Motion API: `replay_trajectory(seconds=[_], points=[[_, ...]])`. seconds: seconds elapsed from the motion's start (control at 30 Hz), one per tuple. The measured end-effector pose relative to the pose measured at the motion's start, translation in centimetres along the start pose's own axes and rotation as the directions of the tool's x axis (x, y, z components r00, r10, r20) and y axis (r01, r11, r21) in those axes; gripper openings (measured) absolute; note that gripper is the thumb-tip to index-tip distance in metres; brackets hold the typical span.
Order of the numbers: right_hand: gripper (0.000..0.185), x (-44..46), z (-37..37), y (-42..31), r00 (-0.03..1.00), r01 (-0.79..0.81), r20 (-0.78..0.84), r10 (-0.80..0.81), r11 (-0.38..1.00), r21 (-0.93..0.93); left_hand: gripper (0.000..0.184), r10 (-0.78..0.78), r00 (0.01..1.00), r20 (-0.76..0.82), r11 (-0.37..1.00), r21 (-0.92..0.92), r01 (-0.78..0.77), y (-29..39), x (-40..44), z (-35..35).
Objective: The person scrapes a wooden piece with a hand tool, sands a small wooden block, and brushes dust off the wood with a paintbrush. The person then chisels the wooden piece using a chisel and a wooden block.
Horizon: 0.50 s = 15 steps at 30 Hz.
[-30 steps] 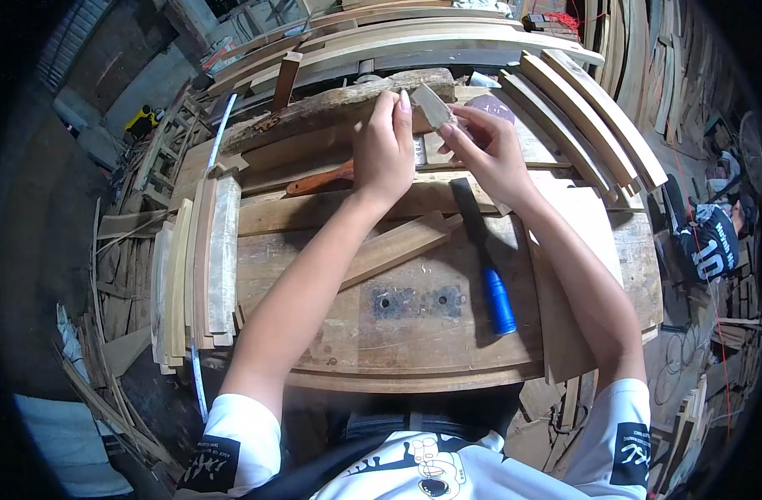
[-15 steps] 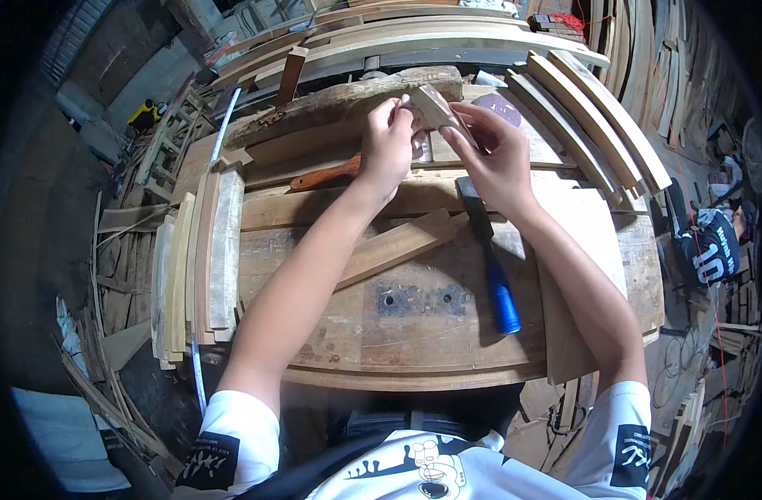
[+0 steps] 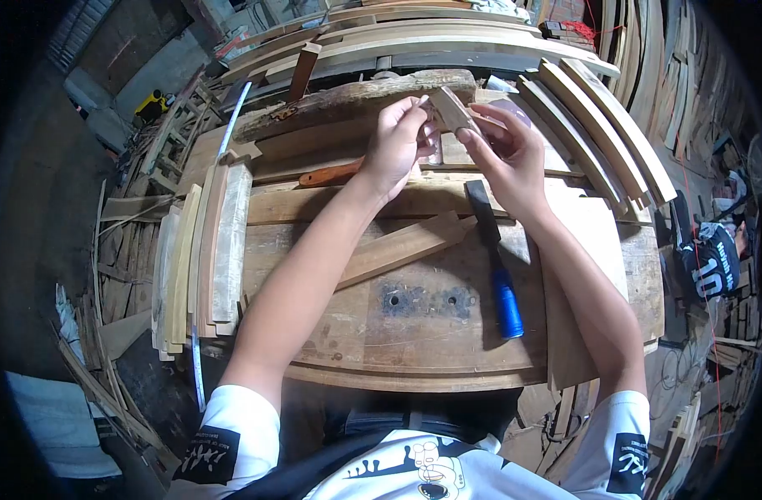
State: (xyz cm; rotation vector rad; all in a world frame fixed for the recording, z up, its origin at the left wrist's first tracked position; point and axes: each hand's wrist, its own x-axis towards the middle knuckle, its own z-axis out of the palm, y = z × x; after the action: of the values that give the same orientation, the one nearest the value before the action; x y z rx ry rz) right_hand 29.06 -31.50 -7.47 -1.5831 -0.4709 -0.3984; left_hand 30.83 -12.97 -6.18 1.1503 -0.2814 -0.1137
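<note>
The right hand [image 3: 515, 160] holds a small wood piece [image 3: 452, 110] above the far half of the desk [image 3: 347, 333]; its grip is closed on the piece between thumb and fingers. The left hand [image 3: 391, 143] is positioned at the opposite side of the same piece, fingers bent and fingertips at its edge; whether this grip bears on the piece cannot be determined. The piece is tilted and raised off the surface. A chisel [image 3: 506, 304] with a blue handle lies below the right hand, handle toward the wearer, blade directed away. To its left, a wood bar [image 3: 406, 250] lies diagonally, its right end near the blade. An orange-brown wooden handle [image 3: 327, 174] is partly hidden behind the left forearm. A rough-edged timber [image 3: 356, 97] lies beyond the hands. Upright-edged strips [image 3: 185, 267] are grouped at the left side; curved wood parts [image 3: 602, 129] are located at the far right.
</note>
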Motion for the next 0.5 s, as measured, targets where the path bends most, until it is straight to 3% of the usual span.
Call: replay_trajectory(seconds=[0.1,0.13,0.17,0.2,0.27,0.33,0.5], points=[[0.040,0.7,-0.7,0.3,0.987,-0.068,-0.144,0.075,0.996,0.056,0.017,0.029,0.996,-0.081,0.976,0.217,-0.011,-1.0,0.3,-0.6],[0.040,0.8,-1.7,0.5,0.989,-0.098,-0.111,0.098,0.995,0.004,0.018,0.043,0.991,-0.124,0.957,0.290,-0.005,-1.4,0.4,-0.6],[0.040,0.8,-2.0,0.6,0.989,-0.074,-0.125,0.074,0.997,-0.001,0.020,0.176,0.981,-0.087,0.883,0.455,-0.118,-2.1,0.8,-1.0],[0.040,0.8,-2.0,0.7,0.989,-0.046,-0.138,0.045,0.999,-0.004,0.019,0.317,0.945,-0.077,0.717,0.671,-0.186,-3.3,1.4,-1.8],[0.034,0.4,-1.6,0.0,0.985,-0.097,-0.136,0.107,0.992,0.078,0.022,0.420,0.907,0.037,0.468,0.847,-0.251,-2.1,0.1,-0.3],[0.034,0.3,-1.3,0.4,0.988,-0.083,-0.116,0.097,0.989,0.120,0.025,0.316,0.944,0.095,0.282,0.941,-0.189,-1.7,-0.3,0.4],[0.036,0.6,-1.9,1.2,0.984,-0.105,-0.135,0.115,0.991,0.080,0.015,0.279,0.949,0.149,0.245,0.944,-0.220,-2.4,-0.5,-0.2]])
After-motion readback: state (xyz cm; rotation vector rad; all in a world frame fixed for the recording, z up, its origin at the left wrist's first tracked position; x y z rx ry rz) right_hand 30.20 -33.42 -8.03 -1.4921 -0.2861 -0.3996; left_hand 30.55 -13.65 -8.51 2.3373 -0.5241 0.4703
